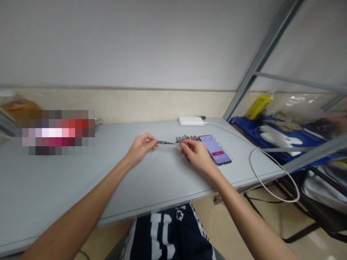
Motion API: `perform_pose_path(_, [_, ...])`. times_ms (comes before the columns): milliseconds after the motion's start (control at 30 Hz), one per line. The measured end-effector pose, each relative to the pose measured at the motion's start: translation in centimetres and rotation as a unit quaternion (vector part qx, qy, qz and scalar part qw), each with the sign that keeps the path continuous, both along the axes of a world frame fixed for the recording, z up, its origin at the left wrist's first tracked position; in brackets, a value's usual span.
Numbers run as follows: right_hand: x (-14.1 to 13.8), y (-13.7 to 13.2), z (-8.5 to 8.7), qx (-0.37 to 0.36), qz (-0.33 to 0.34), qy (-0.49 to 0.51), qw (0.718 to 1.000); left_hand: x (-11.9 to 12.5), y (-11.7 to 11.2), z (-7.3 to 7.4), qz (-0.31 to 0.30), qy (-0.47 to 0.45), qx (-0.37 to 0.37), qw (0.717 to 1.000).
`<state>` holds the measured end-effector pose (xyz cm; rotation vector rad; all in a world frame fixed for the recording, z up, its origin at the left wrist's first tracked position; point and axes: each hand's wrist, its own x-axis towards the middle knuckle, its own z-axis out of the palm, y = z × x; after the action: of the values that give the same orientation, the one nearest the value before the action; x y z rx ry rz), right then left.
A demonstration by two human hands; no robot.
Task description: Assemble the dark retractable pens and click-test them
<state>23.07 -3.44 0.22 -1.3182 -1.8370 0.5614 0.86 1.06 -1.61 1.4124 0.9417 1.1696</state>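
Above the middle of the desk, my left hand [145, 146] is closed, its thumb and fingertips pinching one end of a thin grey pen-like stick [165, 142]. The stick lies almost level and points to the right, with a small yellowish spot near its far end. Close to that end, my right hand [195, 151] is closed in a pinch; what its fingers hold is too small to make out. Just behind the right hand is a row of small dark grey pieces [187, 138], partly hidden by it. A lit phone [215, 148] lies face up right beside this hand.
A white power bank [191, 121] sits at the desk's back edge. Its white cable [251, 159] loops over the right edge. A grey metal post [252, 77] rises there, beyond it a blue surface [238, 124] with a yellow packet [258, 106]. Blurred-out items stand at left.
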Motion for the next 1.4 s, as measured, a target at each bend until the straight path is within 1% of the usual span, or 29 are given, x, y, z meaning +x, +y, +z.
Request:
perform_pose_path(33, [0.3, 0.1, 0.1, 0.034, 0.017, -0.056, 0.998, 0.0, -0.1, 0.1, -0.026, 0.015, -0.004, 1.0])
perform_pose_path(100, [0.9, 0.1, 0.1, 0.109, 0.051, -0.146, 0.982, -0.1, -0.3, 0.2, -0.086, 0.072, -0.003, 0.994])
perform_pose_path(167, [1.3, 0.1, 0.1, 0.171, 0.07, -0.197, 0.963, -0.1, -0.5, 0.3, -0.126, 0.156, 0.024, 0.979])
perform_pose_path(233, [1.4, -0.1, 0.1, 0.204, 0.077, -0.214, 0.952, -0.1, -0.7, 0.5, -0.123, 0.226, 0.074, 0.963])
perform_pose_path(300, [1.2, -0.4, 0.0, 0.2, 0.083, -0.198, 0.956, 0.0, -0.9, 0.7, -0.091, 0.266, 0.121, 0.952])
perform_pose_path(333, [1.1, -0.5, -0.1, 0.182, 0.082, -0.177, 0.964, 0.1, -1.1, 0.8, -0.072, 0.276, 0.141, 0.948])
perform_pose_path(400, [0.7, -0.7, -0.2, 0.114, 0.068, -0.115, 0.984, 0.3, -1.3, 0.9, -0.033, 0.293, 0.183, 0.938])
perform_pose_path(467, [0.5, -0.6, -0.3, 0.016, 0.045, -0.024, 0.999, 0.6, -1.6, 1.0, 0.001, 0.301, 0.244, 0.922])
perform_pose_path(500, [0.4, -0.6, -0.3, -0.041, 0.037, 0.03, 0.998, 0.7, -1.7, 1.0, 0.012, 0.301, 0.283, 0.911])
perform_pose_path(533, [0.4, -0.5, -0.3, -0.101, 0.035, 0.083, 0.991, 0.8, -1.8, 1.0, 0.02, 0.301, 0.322, 0.897])
perform_pose_path(567, [0.4, -0.4, -0.2, -0.158, 0.038, 0.133, 0.978, 0.9, -1.9, 1.0, 0.023, 0.298, 0.36, 0.884])
perform_pose_path(633, [0.5, -0.2, 0.2, -0.251, 0.053, 0.206, 0.944, 1.0, -2.0, 1.1, 0.025, 0.292, 0.414, 0.862])
perform_pose_path(700, [0.6, -0.3, 0.7, -0.308, 0.065, 0.246, 0.917, 1.0, -2.0, 1.2, 0.03, 0.288, 0.444, 0.848])
perform_pose_path(767, [0.6, -0.3, 1.1, -0.344, 0.069, 0.269, 0.897, 1.0, -2.1, 1.3, 0.035, 0.289, 0.462, 0.838])
perform_pose_path(900, [0.8, -0.4, 1.2, -0.396, 0.081, 0.298, 0.865, 1.1, -2.2, 1.4, 0.028, 0.298, 0.492, 0.817])
perform_pose_path(1000, [1.0, -0.4, 1.1, -0.418, 0.091, 0.312, 0.848, 1.2, -2.3, 1.4, 0.022, 0.301, 0.507, 0.807])
perform_pose_path(1167, [1.0, -0.2, 1.4, -0.416, 0.08, 0.323, 0.846, 1.1, -2.5, 1.5, 0.041, 0.32, 0.532, 0.783])
perform_pose_path(1233, [0.8, -0.1, 1.5, -0.418, 0.078, 0.339, 0.839, 0.9, -2.5, 1.5, 0.05, 0.333, 0.533, 0.776])
perform_pose_path(1300, [0.5, 0.0, 1.6, -0.406, 0.068, 0.369, 0.834, 0.8, -2.5, 1.4, 0.056, 0.341, 0.531, 0.774])
perform_pose_path(1333, [0.4, 0.1, 1.6, -0.387, 0.056, 0.385, 0.836, 0.8, -2.5, 1.3, 0.057, 0.342, 0.529, 0.774])
perform_pose_path(1400, [-0.1, 0.2, 1.7, -0.325, 0.024, 0.421, 0.847, 1.0, -2.5, 1.1, 0.054, 0.34, 0.523, 0.78])
